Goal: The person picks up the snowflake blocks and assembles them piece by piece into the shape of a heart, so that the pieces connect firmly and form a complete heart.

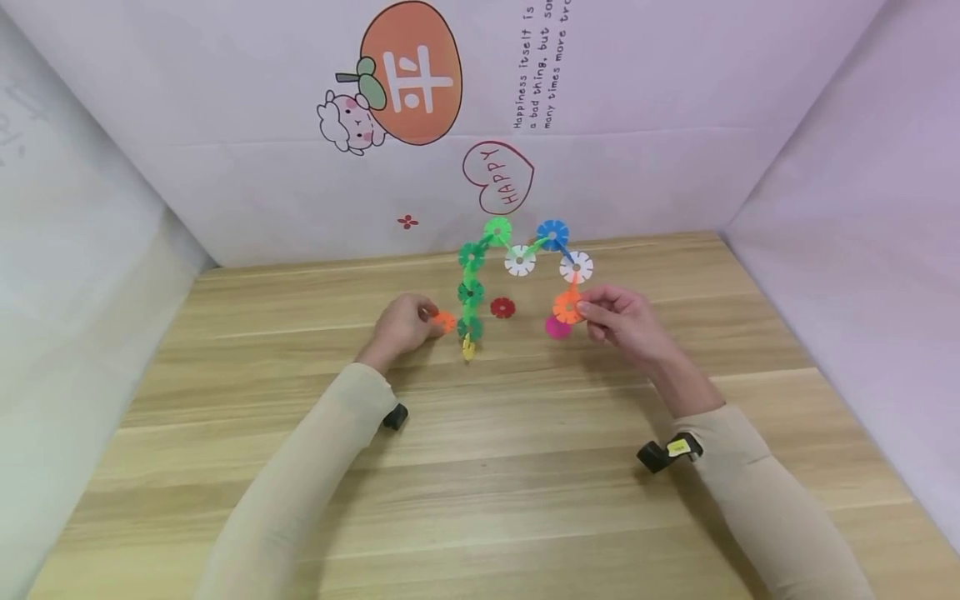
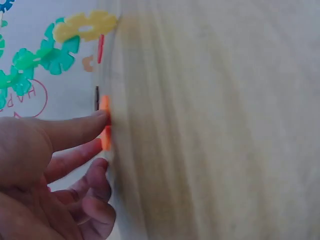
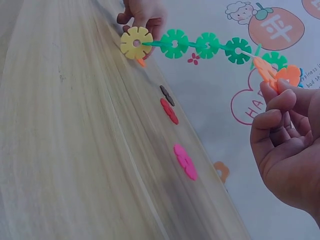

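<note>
My right hand [image 1: 626, 321] pinches an orange snowflake disc [image 1: 566, 307] at one end of a linked chain of notched plastic discs. The chain arches over in green, white and blue, and a yellow disc [image 3: 136, 43] forms its other end. It is held above the tabletop. At the left, my left hand [image 1: 405, 325] has thumb and finger on a loose orange snowflake disc [image 2: 105, 122], which stands apart from the chain near the yellow end. In the left wrist view, this disc shows edge-on, low over the wood.
On the wooden table [image 1: 480, 483] lie a red disc [image 1: 502, 307], a pink disc [image 3: 185, 161] and a black disc [image 3: 167, 95]. The pink one is just below my right hand's disc. A white printed backdrop [image 1: 630, 167] rises behind the table's far edge.
</note>
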The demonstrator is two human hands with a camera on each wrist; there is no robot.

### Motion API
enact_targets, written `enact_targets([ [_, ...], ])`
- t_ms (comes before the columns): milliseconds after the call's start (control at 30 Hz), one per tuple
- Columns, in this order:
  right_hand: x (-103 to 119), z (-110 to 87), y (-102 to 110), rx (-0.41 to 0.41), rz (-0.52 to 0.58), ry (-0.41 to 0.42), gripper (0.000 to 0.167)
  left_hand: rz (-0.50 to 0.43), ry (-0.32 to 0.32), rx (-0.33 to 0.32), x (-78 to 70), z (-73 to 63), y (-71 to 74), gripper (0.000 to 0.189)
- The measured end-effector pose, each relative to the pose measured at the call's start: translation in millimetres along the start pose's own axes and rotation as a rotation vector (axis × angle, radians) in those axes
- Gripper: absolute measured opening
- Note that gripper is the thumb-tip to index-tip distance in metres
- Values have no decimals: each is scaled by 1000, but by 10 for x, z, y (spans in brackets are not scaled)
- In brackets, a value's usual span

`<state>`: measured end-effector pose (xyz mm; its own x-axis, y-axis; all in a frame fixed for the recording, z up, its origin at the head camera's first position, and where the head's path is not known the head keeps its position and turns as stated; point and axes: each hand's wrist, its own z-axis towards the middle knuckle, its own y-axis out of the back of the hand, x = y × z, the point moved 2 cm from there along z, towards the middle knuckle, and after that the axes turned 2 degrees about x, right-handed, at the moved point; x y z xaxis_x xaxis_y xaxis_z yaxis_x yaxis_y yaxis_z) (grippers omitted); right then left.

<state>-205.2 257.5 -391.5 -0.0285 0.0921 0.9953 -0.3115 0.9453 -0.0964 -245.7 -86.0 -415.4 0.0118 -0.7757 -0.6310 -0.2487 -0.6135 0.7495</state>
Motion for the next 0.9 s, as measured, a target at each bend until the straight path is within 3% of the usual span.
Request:
enact_targets([
  [200,2,48,-50,4,30,1,5,-90,5,-23,72,-86,67,30],
  [367,28,63,-94,-4,51,6,6,-303,-62,-173,91,-278,156,24],
  [467,46,76,-152,-1,54,16,7,-409,-146,-283,-28,-477,180,20],
  [533,61,85,-202,0,59,27,7,-447,-201,-320,-170,-625,164,17],
  [700,102,97,-337,-12,30,39,7,-465,-294,-289,-515,-856,-40,11],
  [900,89,128,-507,20,55,54,6,-366,-380,-309,-693,-854,-391,8],
])
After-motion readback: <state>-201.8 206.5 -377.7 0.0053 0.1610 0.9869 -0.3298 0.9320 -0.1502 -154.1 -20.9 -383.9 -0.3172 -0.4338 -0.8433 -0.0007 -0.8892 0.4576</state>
